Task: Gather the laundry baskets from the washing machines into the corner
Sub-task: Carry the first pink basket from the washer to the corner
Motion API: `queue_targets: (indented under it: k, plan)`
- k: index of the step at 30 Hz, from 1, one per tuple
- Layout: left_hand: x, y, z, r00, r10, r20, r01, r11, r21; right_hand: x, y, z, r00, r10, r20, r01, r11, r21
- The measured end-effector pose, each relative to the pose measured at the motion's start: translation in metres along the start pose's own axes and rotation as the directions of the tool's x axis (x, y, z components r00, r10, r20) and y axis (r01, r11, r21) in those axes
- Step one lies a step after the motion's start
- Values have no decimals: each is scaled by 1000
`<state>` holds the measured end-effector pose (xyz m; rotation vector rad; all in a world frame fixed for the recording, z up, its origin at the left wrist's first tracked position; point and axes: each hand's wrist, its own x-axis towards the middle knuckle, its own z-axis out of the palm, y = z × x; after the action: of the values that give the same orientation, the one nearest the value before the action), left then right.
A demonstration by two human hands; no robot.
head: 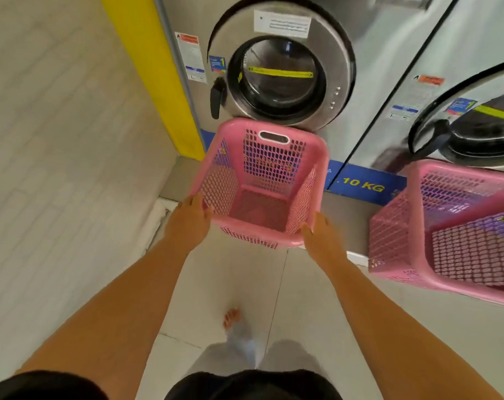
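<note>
Room: a laundromat with a pale tiled floor point(245, 284), a white wall point(57, 140) on the left and a yellow stripe point(158, 82) where it meets the row of machines
Machines: a steel front-loading washer point(276, 73) with its round door closed, straight ahead; a second washer point(475, 67) to the right; a blue plinth point(363, 184) below marked 10 KG
Task thing: the pink basket point(274, 163), empty, just in front of the first washer's door, tipped away from the person and seemingly clear of the floor
Left hand: the left hand point(188, 219) grasps the basket's near rim at the left corner, thumb on top
Right hand: the right hand point(320, 236) grasps the near rim at the right corner in the same way
Other basket: a second basket point(395, 235), also pink, sits in front of the second washer, untouched and apart from both hands
Step in hand: probably lifting the first basket away from its machine
Next move: likely a turn and carry to the chosen corner, perhaps the one by the yellow stripe, keeping the light basket level, then a return for the second one
</note>
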<state>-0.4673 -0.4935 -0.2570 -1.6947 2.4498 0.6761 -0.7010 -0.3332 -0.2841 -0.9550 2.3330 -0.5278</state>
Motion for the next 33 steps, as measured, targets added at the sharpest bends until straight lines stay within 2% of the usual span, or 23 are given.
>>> queue_targets:
  k: [6,15,21,26,30,33]
  plan:
    - [71,4,9,999,-9,52,10,1000,-29,56,-2,10,995,75,-66,-74,997,15]
    - [149,15,42,987,-85,137,80,996,38,141,22,24,980,192,-51,-189,980,63]
    - [197,8,59,991,-91,97,84,994,72,174,39,40,976,214,-29,-214,977,24]
    - [236,-12,77,983,-163,85,159,986,55,196,50,61,979,191,-75,-189,981,43]
    - [256,-23,86,985,-152,78,148,987,57,207,57,77,972,192,-138,-187,981,46]
    - [271,-31,83,995,-69,78,66,997,49,211,62,84,961,183,-208,-174,983,60]
